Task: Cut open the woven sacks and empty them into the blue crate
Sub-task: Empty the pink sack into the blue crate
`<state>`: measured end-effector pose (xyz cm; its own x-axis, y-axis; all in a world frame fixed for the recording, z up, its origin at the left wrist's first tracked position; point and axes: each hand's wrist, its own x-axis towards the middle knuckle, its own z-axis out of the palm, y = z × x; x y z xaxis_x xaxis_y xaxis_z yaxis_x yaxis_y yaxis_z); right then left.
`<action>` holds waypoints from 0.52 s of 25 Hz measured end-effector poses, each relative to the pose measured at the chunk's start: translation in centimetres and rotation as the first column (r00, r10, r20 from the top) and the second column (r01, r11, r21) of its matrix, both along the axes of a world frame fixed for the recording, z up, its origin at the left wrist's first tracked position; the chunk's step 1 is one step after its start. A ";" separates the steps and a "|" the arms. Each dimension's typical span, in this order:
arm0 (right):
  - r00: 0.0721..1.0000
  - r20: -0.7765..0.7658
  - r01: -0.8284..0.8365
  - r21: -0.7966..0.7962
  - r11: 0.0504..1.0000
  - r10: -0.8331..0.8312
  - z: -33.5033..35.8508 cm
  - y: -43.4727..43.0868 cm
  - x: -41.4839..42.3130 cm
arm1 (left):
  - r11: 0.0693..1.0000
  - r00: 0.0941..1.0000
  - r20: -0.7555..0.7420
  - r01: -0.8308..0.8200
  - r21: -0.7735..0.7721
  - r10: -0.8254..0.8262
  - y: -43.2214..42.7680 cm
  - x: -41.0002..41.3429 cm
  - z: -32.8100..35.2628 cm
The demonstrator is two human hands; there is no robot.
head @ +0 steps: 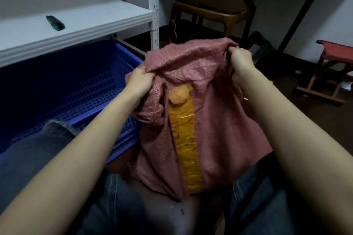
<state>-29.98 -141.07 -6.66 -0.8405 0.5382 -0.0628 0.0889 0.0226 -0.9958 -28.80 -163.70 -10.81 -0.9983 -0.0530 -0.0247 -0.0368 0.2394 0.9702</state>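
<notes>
Pink woven plastic sack [215, 120] stands upright between the person's knees. Left hand [140, 80] is clenched on a bunched fold at the sack's top left, with fabric wadded under the fingers [147, 74]. Right hand [241, 59] pinches the top right corner, its fingers buried in the cloth. The top edge is stretched between the two grips, and most of the sack hangs below both sets of fingers.

A yellow tape strip [186, 139] runs down the sack's front, starting just below and between the fingers, with a crumpled end at the top. Cannot tell whether the sack is cut open yet, and no contents show.

Blue perforated plastic crate [80, 86] sits left of the left fingers, touching or just beside the sack, its far part tucked under a white metal shelf [86, 17]. A dark green tool [55, 22], possibly a cutter, lies on that shelf, well away up-left of the left fingers.

Risks:
- The slick weave may slip from the bunched grips when lifted, so the sack drops.
- Tipping before the mouth is over the crate would spill the contents onto the floor or lap.
- The shelf overhang leaves little room above the crate, so the sack may snag there.
- If the sack is uncut, one hand must let go to reach the tool, and the sack may slump.
</notes>
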 end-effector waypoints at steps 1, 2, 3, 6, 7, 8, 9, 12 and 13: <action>0.998 0.059 -0.011 0.225 0.974 -0.002 -0.9 0.1 0.0 | 0.999 0.999 0.030 -0.032 0.014 0.031 -0.4 -0.4 -0.5; 0.996 0.078 -0.011 0.472 0.881 -0.030 -1.9 0.2 0.3 | 0.997 0.996 0.051 -0.071 0.013 0.070 -0.7 -0.7 -0.8; 1.000 0.005 0.015 0.667 0.745 -0.025 -2.8 0.2 0.7 | 0.994 0.993 0.057 -0.107 0.002 0.106 -1.1 -1.0 -1.1; 0.937 -0.202 0.040 0.871 0.489 0.285 -4.7 -1.0 3.0 | 0.986 0.987 0.057 -0.143 -0.081 0.148 -1.6 -2.2 -2.5; 0.932 -0.064 -0.107 0.892 0.439 0.357 -5.6 -1.2 3.6 | 0.984 0.987 0.058 -0.143 -0.105 0.150 -1.6 -2.5 -2.9; 0.911 0.170 -0.323 0.860 0.394 0.376 -6.7 -1.4 4.3 | 0.984 0.988 0.054 -0.138 -0.112 0.144 -1.3 -2.5 -2.8; 0.840 0.409 -0.527 0.772 0.356 0.357 -8.3 -1.3 4.8 | 0.985 0.989 0.049 -0.133 -0.114 0.139 -1.0 -2.3 -2.7; 0.589 0.772 -0.807 0.547 0.222 0.238 -13.4 -1.5 6.6 | 0.968 0.983 0.011 -0.181 -0.172 0.185 0.3 -1.9 -2.5; 0.578 0.780 -0.816 0.542 0.203 0.240 -14.3 -1.8 7.0 | 0.955 0.981 -0.003 -0.188 -0.229 0.193 0.6 -1.8 -2.6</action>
